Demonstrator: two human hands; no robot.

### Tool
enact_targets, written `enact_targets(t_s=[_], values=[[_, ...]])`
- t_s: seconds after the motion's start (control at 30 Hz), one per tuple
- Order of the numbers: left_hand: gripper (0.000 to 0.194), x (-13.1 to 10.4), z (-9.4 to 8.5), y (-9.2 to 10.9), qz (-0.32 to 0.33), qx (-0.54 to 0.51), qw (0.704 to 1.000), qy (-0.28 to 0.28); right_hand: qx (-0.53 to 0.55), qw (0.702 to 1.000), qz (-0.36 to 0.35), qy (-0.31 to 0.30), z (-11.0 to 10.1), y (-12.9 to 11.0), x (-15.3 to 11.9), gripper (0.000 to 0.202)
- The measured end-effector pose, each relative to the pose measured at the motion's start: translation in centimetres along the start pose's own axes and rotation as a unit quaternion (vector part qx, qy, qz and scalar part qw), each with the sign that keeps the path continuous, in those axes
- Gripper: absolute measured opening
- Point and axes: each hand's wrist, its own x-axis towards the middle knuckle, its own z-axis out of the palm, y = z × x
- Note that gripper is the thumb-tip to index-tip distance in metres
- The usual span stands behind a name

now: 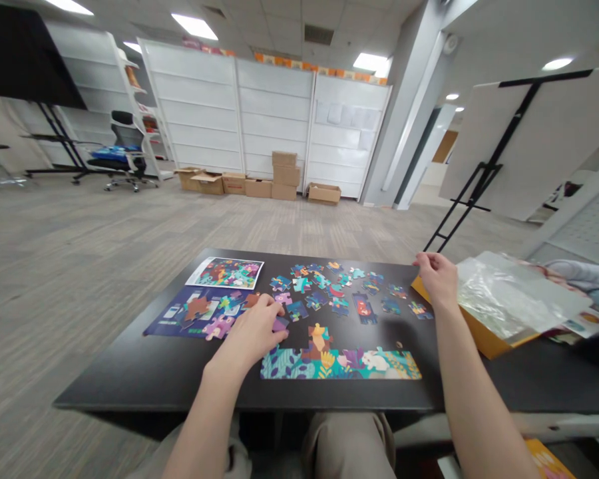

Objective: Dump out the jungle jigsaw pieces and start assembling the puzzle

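Observation:
My left hand (pixel 259 327) reaches over the left part of the table, its fingers bent around a purple puzzle piece (pixel 280 324). Raised above the table's right side, my right hand (pixel 436 278) has its fingers curled together beside a yellow box; what it pinches, if anything, is hidden. In front of me lies a joined puzzle strip (pixel 339 364) with a white rabbit, and an orange-brown animal piece (pixel 319 339) stands out from its top edge. Several loose pieces (pixel 317 301) are scattered behind it. A pink piece (pixel 218 326) lies near my left wrist.
A printed picture sheet (pixel 227 273) and a dark purple sheet (pixel 172 319) with pieces on it lie at left on the black table (pixel 144 379). The yellow box (pixel 484 332) at right holds clear plastic wrapping (pixel 509 293). An easel-like stand (pixel 484 176) rises behind.

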Motion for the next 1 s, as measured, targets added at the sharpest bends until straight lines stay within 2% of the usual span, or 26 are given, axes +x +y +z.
enact_targets(t_s=[0.07,0.13,0.2,0.3,0.37,0.43,0.53,0.7,0.87,1.0], values=[[0.027,0.1,0.0,-0.1,0.004,-0.001,1.000,0.001,0.019,0.999,0.021,0.037,-0.3,0.4,0.3,0.044],[0.026,0.1,0.1,-0.3,0.013,-0.002,1.000,-0.001,0.009,0.999,0.022,0.042,-0.4,0.8,0.4,0.044],[0.023,0.3,0.2,-0.3,0.025,-0.003,1.000,-0.003,-0.040,0.999,0.008,0.005,-0.3,1.2,0.3,0.039],[0.016,0.5,0.1,-0.4,0.043,-0.017,0.999,0.002,-0.148,0.984,-0.019,-0.101,-0.1,1.8,0.1,0.029],[0.019,0.6,-0.2,-0.7,0.053,-0.035,0.997,0.033,-0.196,0.970,-0.027,-0.142,-0.1,2.0,0.0,0.028],[0.023,0.5,-0.7,-1.3,0.049,-0.054,0.994,0.083,-0.211,0.967,-0.030,-0.143,-0.2,2.2,0.0,0.030],[0.023,0.1,-1.7,-2.9,0.002,-0.065,0.987,0.148,-0.215,0.967,-0.030,-0.136,-0.3,2.2,0.1,0.031],[0.029,-1.6,-3.1,-6.6,-0.096,-0.062,0.969,0.220,-0.250,0.947,-0.065,-0.191,0.6,1.4,-0.7,0.029],[0.037,-4.0,-4.1,-10.5,-0.168,-0.048,0.955,0.237,-0.257,0.921,-0.103,-0.273,1.9,0.5,-2.0,0.030],[0.040,-5.9,-5.2,-12.7,-0.224,-0.013,0.948,0.225,-0.265,0.908,-0.129,-0.297,2.4,0.1,-2.5,0.030]])
